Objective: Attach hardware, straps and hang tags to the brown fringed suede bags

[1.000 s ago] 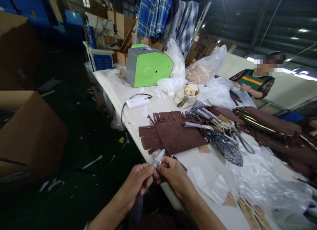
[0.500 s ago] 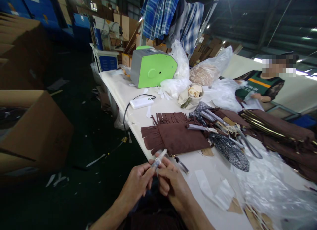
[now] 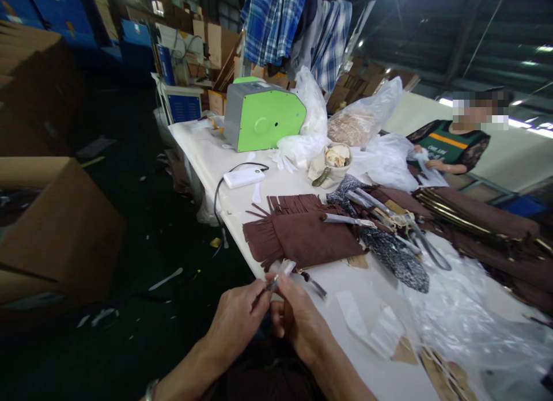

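My left hand (image 3: 239, 314) is closed, pinching a narrow dark strip partly covered in pale wrapping film (image 3: 285, 268). Against its tip, the thumb and fingers of my right hand (image 3: 300, 317) close on the white film end. Just beyond both hands lies a brown fringed bag (image 3: 319, 239) at the table edge, a dark zipper pull (image 3: 315, 284) hanging from its near side. A wrapped strap (image 3: 348, 220) rests across the bag. What the strip belongs to is hidden by my fingers.
The white table (image 3: 341, 283) carries a green-sided machine (image 3: 268, 121), a white power bank (image 3: 244, 177), a patterned scarf (image 3: 395, 260), clear plastic (image 3: 466, 303) and more brown bags (image 3: 488, 216). A co-worker (image 3: 449, 142) stands across. An open carton (image 3: 64, 222) is at left.
My left fingers have shifted along the strip, and its dark part now shows beneath the film. My right fingers have curled in closer. The co-worker's hands have moved slightly.
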Tool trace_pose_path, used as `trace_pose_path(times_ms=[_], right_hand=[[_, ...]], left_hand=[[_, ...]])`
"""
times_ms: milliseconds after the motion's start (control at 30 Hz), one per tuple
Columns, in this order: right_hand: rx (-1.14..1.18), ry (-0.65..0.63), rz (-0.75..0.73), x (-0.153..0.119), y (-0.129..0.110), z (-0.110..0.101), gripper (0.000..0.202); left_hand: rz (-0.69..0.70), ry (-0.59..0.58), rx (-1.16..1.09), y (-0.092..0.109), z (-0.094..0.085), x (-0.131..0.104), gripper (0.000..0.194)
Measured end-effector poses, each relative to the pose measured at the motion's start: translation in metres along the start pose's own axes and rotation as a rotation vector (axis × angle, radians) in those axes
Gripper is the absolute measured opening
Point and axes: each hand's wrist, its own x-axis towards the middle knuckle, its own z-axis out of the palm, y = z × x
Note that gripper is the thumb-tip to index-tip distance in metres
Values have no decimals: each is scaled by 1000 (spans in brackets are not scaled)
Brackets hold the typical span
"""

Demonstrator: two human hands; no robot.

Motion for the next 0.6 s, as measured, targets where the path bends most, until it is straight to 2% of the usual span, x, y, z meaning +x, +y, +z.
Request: trace_pose_path(times_ms=[100, 233, 300, 367, 433, 500, 533, 600], right_hand=[[-84, 88, -69, 3, 11, 5, 51], [-108, -5, -82, 11, 15, 4, 53], [-149, -19, -98, 12, 12, 4, 52], [-175, -7, -149, 12, 9, 4, 49], [-171, 0, -199, 11, 7, 7, 48], [-144, 5, -217, 12, 8, 9, 48], [-125, 2, -213, 14, 11, 9, 48], [-80, -23, -188, 21, 20, 10, 49]], left_hand=[[11, 15, 43, -4, 5, -5, 26], [-192, -87, -218, -12, 7, -5, 40], [-250, -116, -304, -15, 8, -2, 47], [-237, -135, -362, -18, 8, 0, 50], [-208, -207, -405, -23, 6, -3, 51], [-171, -267, -347, -33, 0, -11, 50], [-148, -257, -261, -41, -3, -16, 50], [-32, -109, 0, -57, -10, -27, 43]])
